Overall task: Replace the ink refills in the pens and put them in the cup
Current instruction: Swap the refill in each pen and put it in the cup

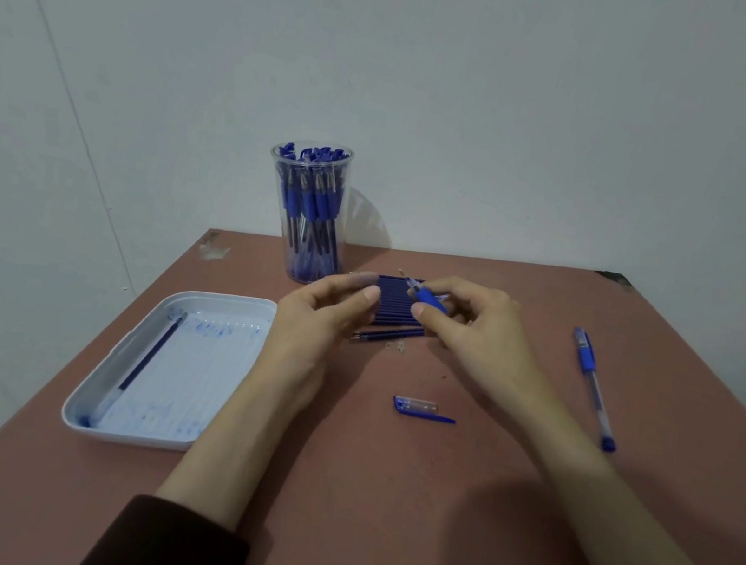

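A white tray [222, 298] lies left of the left hand, with its outer side set close to the left edge of the surface [377, 488]. One dark spent refill [149, 354] is seen in it among blue ink smears.

Beyond the left hand, close to the far edge, a clear plastic cup [278, 160] stands upright. It is crowded with blue pens, so much of the work is judged done.

The left hand [321, 318] is held just above the surface with fingers loosely curved. Its fingertips are blurred, and it cannot be told whether anything is held.

Between and under both hands a row of blue refills [388, 311] is laid side by side.

The right hand [466, 326] is raised opposite the left. A blue pen grip section [430, 297], writing tip pointing away, is pinched between its thumb and fingers. This pen is judged to be mid-assembly.

Nearer the person than the hands, a blue pen cap [421, 409] lies alone.

Right of the right hand, well apart, one capped blue pen [591, 385] lies untouched; it is presumably left to be done.

Bare surface is left in front of the hands and to the right. The path to the cup passes over the refill row, and the cup could be tipped by a careless reach.
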